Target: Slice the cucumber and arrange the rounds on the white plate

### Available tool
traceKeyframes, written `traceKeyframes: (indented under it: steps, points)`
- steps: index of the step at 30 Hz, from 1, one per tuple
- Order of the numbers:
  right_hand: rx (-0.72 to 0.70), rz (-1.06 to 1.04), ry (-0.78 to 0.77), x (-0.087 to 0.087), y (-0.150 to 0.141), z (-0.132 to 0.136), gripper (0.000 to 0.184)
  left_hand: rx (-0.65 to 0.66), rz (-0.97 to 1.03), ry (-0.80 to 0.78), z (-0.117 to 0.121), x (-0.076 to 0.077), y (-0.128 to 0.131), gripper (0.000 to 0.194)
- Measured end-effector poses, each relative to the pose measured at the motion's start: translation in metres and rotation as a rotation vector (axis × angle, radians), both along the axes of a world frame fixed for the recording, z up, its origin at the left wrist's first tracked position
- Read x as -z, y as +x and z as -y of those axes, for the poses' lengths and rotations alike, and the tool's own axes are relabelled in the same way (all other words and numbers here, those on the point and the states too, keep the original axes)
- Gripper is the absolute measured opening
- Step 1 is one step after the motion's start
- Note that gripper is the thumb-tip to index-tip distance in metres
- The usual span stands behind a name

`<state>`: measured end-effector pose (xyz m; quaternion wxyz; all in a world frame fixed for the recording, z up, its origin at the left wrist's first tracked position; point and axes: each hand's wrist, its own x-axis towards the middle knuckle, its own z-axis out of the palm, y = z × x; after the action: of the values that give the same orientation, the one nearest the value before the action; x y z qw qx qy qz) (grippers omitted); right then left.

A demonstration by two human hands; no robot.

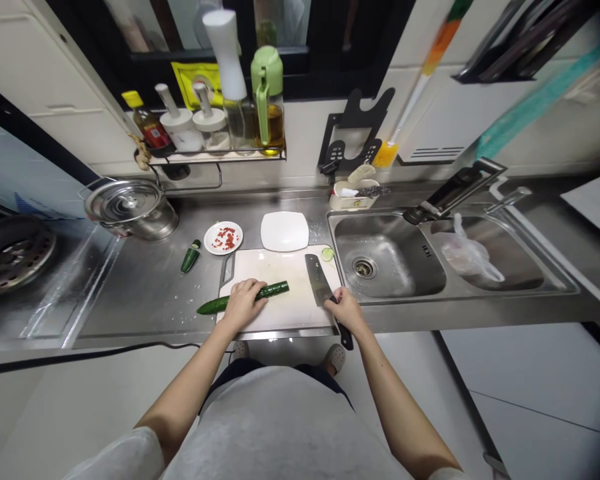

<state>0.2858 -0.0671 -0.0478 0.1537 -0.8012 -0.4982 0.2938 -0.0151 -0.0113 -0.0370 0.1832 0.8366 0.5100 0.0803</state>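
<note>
Gripping the knife and steadying the cucumber appears to be the step in hand, judged to be preparation for a cut. A cut would call for turning the blade from flat to edge-down and bringing it left to the cucumber's right end, with the left fingertips clear of the edge.

Both forearms reach in from the near side, the left slanting to the right and the right slanting to the left. The right hand grasps the knife where handle meets blade; the handle projects past the near edge of the board. The blade points to the far side, its broad face upward; whether it touches the board cannot be told. The left hand is palm-down, grasping the cucumber from above at mid-length. The cucumber lies across the near left of the board, its tapered left end overhanging.

A pale slice lies at the board's far right corner, apart from the blade. Beyond the board's far edge stands a white dish; to its left are a plate of red pieces and a short cucumber piece.
</note>
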Motion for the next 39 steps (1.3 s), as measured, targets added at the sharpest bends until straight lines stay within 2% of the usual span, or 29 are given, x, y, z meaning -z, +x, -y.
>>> traceKeyframes:
  steps: [3, 9, 18, 23, 27, 39]
  points:
    - [-0.048, 0.036, -0.048, -0.004, -0.005, -0.004, 0.021, 0.023, -0.060, -0.034, -0.003, 0.000, 0.001, 0.041]
    - [-0.231, 0.165, -0.193, -0.019, -0.014, -0.011, 0.021, 0.040, -0.068, -0.065, -0.004, 0.003, -0.005, 0.041]
    - [-0.357, 0.359, -0.258, -0.039, -0.027, -0.013, 0.026, -0.030, -0.082, -0.069, -0.003, 0.006, -0.011, 0.043]
    - [-0.380, 0.360, -0.272, -0.041, -0.034, -0.013, 0.029, 0.082, 0.008, 0.031, -0.005, 0.008, 0.004, 0.053]
    - [-0.385, 0.342, -0.293, -0.041, -0.036, -0.014, 0.032, 0.191, 0.052, 0.084, -0.010, 0.015, 0.013, 0.045]
    - [-0.435, 0.321, -0.272, -0.048, -0.040, -0.022, 0.032, 0.172, 0.037, 0.133, -0.011, 0.021, 0.002, 0.042]
